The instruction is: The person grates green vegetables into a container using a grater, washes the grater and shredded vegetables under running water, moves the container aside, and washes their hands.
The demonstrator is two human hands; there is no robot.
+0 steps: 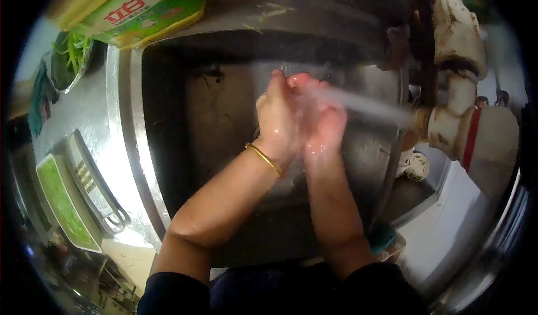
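My left hand (276,113) and my right hand (329,122) are held close together over a deep metal sink (213,136), wet and cupped side by side. A blurred water jet (370,105) comes from a pipe outlet (423,122) on the right and strikes between them. Neither hand shows anything held. The left thumb points up, while the other left fingers are partly hidden behind the spray. The right palm faces the water with its fingers loosely bent, and splash blurs the fingertips. A gold-coloured bangle (263,158) circles my left wrist.
A green and yellow package (131,12) stands at the sink's upper left corner. On the left counter are leafy greens (73,54), a green-bottomed tray (66,203) and a slotted, handled tool (92,180). A thick pale pipe (459,40) runs down the right side.
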